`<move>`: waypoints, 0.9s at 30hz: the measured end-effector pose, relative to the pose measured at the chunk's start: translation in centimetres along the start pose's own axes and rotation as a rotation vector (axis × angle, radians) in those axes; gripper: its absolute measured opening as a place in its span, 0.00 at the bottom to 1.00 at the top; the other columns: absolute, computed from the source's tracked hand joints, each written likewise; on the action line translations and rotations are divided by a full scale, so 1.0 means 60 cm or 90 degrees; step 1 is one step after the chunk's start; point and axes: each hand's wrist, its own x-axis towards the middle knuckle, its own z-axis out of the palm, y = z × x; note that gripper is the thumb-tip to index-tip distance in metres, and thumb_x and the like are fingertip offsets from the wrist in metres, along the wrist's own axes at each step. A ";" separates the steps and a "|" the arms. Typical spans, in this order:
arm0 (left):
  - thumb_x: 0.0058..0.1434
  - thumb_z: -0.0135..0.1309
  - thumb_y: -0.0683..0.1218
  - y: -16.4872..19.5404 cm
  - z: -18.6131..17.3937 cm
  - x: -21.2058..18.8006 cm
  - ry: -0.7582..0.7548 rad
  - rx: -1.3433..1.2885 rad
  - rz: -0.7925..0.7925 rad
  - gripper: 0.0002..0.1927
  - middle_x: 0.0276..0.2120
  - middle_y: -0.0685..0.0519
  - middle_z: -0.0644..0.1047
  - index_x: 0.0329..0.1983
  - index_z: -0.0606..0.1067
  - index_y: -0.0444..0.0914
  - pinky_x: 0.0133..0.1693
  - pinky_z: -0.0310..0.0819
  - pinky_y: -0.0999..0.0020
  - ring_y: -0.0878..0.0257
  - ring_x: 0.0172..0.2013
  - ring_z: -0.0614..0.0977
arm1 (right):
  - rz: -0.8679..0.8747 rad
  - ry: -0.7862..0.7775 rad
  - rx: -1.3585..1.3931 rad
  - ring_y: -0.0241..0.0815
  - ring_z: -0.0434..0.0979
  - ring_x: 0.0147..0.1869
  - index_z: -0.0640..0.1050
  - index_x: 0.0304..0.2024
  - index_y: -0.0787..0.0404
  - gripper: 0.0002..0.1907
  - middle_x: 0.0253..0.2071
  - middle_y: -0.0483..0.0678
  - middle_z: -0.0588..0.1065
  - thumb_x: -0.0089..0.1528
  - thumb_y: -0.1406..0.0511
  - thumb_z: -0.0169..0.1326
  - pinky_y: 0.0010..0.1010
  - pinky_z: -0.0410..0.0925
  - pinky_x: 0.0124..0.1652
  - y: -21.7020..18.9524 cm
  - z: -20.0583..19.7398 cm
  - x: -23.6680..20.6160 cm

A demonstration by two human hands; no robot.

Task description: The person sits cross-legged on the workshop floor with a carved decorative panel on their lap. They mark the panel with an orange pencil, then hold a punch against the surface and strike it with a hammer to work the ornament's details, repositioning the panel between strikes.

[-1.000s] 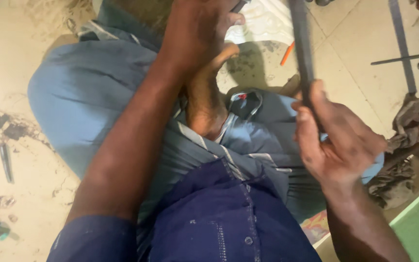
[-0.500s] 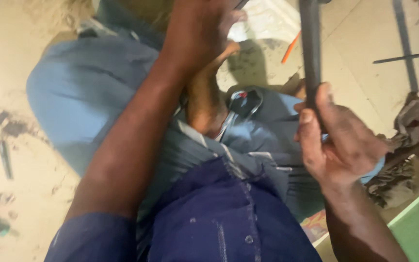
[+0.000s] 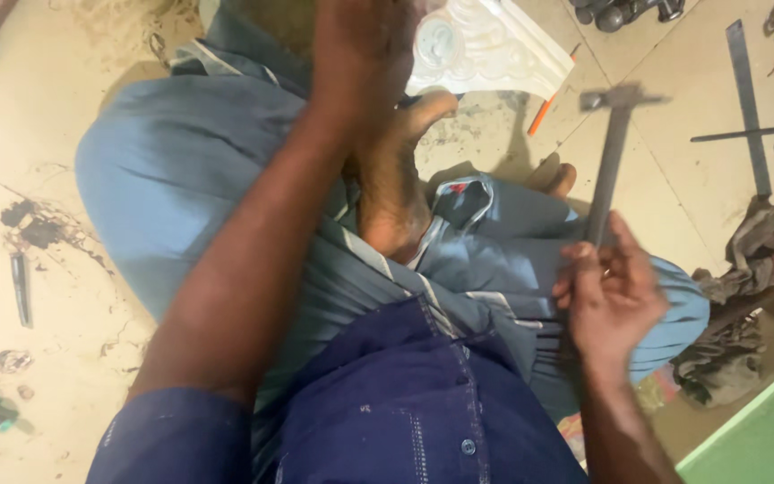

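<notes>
Seated on a tiled floor, legs crossed under blue-grey cloth, bare foot (image 3: 393, 184) tucked up between the knees. Right hand (image 3: 609, 300) is closed around the lower handle of a slim metal hammer (image 3: 609, 152), held upright, head raised above the lap and level with the near edge of a white moulded ornament (image 3: 485, 45) lying on the floor ahead. Left hand (image 3: 365, 54) reaches forward over the foot to that ornament; its fingers are hidden from this angle, so I cannot tell whether it grips or only steadies the piece. An orange pencil (image 3: 541, 115) lies just beside the ornament. Flat steel rule (image 3: 747, 103) and dark rags (image 3: 727, 341) sit well off to the right; small debris and a dark tool (image 3: 18, 287) lie on the left. Judging by posture, this is a striking step: hammer cocked, work braced. A clean blow would need the left fingers clear of the impact point and the piece held flat against the tiles.
</notes>
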 end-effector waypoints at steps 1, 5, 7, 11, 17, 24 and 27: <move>0.67 0.58 0.39 0.000 0.006 0.001 -0.015 -0.019 0.015 0.06 0.36 0.46 0.77 0.44 0.74 0.35 0.40 0.72 0.58 0.49 0.36 0.80 | 0.005 0.001 0.000 0.32 0.74 0.28 0.69 0.70 0.71 0.24 0.38 0.54 0.79 0.71 0.75 0.50 0.21 0.68 0.25 0.009 0.002 -0.005; 0.68 0.56 0.38 0.007 0.013 0.007 -0.086 -0.096 -0.012 0.04 0.36 0.47 0.77 0.44 0.73 0.35 0.41 0.73 0.60 0.51 0.36 0.80 | -0.009 -0.005 0.038 0.32 0.74 0.28 0.69 0.70 0.71 0.24 0.37 0.54 0.79 0.71 0.75 0.51 0.21 0.67 0.26 0.027 0.007 -0.015; 0.69 0.56 0.38 0.012 0.012 0.013 -0.117 -0.130 -0.032 0.04 0.36 0.47 0.77 0.44 0.73 0.34 0.40 0.73 0.61 0.52 0.36 0.80 | -0.023 0.002 0.045 0.32 0.74 0.28 0.69 0.70 0.71 0.24 0.38 0.54 0.79 0.72 0.75 0.51 0.21 0.67 0.26 0.023 0.006 -0.014; 0.69 0.55 0.38 0.019 0.003 0.025 -0.139 -0.048 0.048 0.04 0.38 0.46 0.76 0.44 0.73 0.34 0.42 0.72 0.58 0.51 0.39 0.79 | -0.049 -0.009 0.009 0.33 0.75 0.29 0.69 0.71 0.71 0.23 0.40 0.56 0.79 0.73 0.75 0.51 0.21 0.68 0.28 0.001 0.001 0.000; 0.68 0.55 0.38 0.018 0.004 0.021 -0.174 -0.106 -0.048 0.05 0.37 0.46 0.76 0.45 0.72 0.33 0.40 0.72 0.59 0.52 0.37 0.79 | -0.231 -0.063 -0.021 0.35 0.78 0.28 0.68 0.72 0.70 0.20 0.38 0.59 0.80 0.77 0.76 0.53 0.20 0.71 0.27 -0.054 -0.018 0.033; 0.72 0.55 0.37 -0.007 0.011 0.012 -0.161 -0.077 0.035 0.07 0.43 0.48 0.79 0.51 0.72 0.36 0.44 0.75 0.59 0.52 0.42 0.82 | -0.346 -0.108 -0.116 0.38 0.80 0.30 0.69 0.68 0.77 0.18 0.36 0.61 0.79 0.76 0.78 0.54 0.22 0.72 0.29 -0.130 -0.011 0.059; 0.71 0.56 0.38 -0.015 0.013 0.005 -0.147 -0.107 0.009 0.08 0.42 0.48 0.80 0.51 0.72 0.35 0.44 0.77 0.59 0.52 0.41 0.83 | -0.438 -0.148 -0.155 0.40 0.81 0.31 0.69 0.68 0.77 0.18 0.37 0.62 0.80 0.76 0.78 0.55 0.22 0.73 0.29 -0.157 -0.004 0.075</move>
